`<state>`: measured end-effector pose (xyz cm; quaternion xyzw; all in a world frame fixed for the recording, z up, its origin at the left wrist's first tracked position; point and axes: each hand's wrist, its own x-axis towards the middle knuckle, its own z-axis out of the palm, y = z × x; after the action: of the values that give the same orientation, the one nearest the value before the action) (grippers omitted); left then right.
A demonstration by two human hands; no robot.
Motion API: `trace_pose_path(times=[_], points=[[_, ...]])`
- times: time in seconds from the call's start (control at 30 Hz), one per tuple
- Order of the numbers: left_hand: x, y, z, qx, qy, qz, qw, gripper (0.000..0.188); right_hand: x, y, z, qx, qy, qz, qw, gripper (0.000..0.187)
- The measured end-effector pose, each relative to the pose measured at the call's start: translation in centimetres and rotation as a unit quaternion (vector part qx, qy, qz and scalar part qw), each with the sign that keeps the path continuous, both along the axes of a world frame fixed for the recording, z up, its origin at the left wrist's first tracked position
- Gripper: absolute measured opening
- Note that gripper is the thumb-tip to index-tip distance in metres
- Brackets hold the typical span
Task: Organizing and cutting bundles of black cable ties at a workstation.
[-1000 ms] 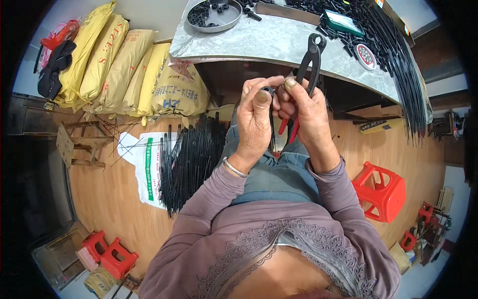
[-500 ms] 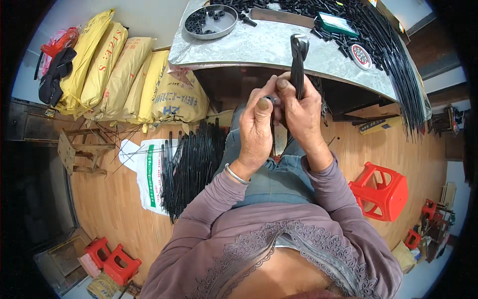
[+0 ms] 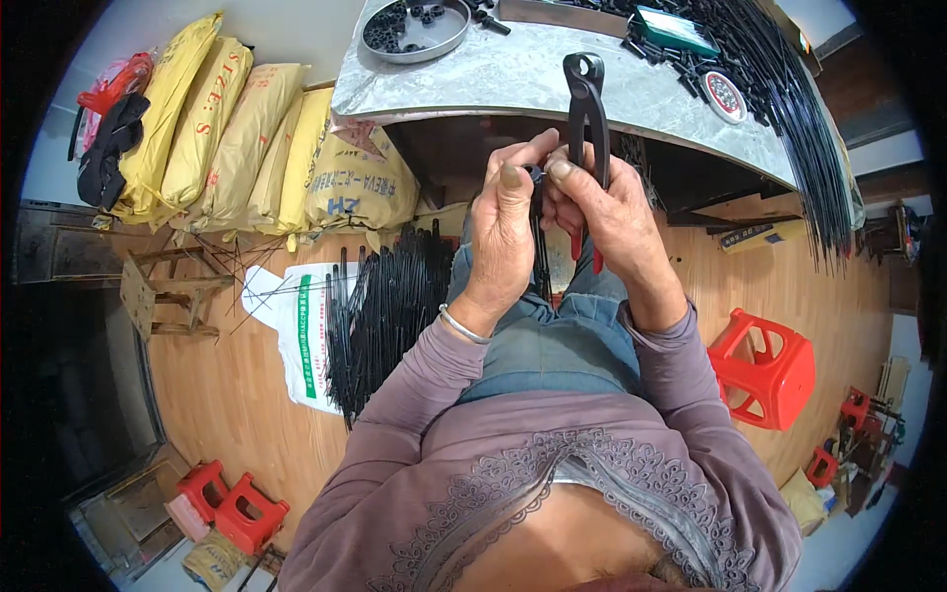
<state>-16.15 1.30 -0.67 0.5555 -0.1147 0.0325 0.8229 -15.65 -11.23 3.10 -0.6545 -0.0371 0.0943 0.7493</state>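
Right hand (image 3: 617,212): fingers clamped on black pincers (image 3: 586,109) with red grips. Left hand (image 3: 505,227): fingers pinched on a thin black rod (image 3: 539,259), below the worktop (image 3: 533,74) front edge. Step judged: fitting the rod's end; the next move needs steady alignment.

Mauve long sleeves (image 3: 395,414), lace-trimmed neckline, blue jeans (image 3: 547,345), silver bangle (image 3: 464,326) on left wrist

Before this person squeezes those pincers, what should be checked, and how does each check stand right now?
1. Right hand grips the pincers: ok.
2. Left hand pinches the thin black rod at its top end: ok.
3. Pincer head is set on the rod: not ok, it points up, away from it.
4. Small part between the thumbs is seated: cannot tell, hidden.
5. More rods in reach, bundle on floor: ok.
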Motion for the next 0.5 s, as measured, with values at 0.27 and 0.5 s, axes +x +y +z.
trace_pose_path(times=[0.27,0.5], points=[[0.25,0.07,-0.54,-0.022,0.025,-0.016,0.999,0.059,0.01,0.21,-0.39,-0.004,0.001,-0.006,1.0,0.017],[0.26,0.11,-0.7,-0.017,0.02,-0.01,1.0,0.059,0.14,0.11,-0.86,-0.003,-0.003,-0.001,1.0,0.017]])
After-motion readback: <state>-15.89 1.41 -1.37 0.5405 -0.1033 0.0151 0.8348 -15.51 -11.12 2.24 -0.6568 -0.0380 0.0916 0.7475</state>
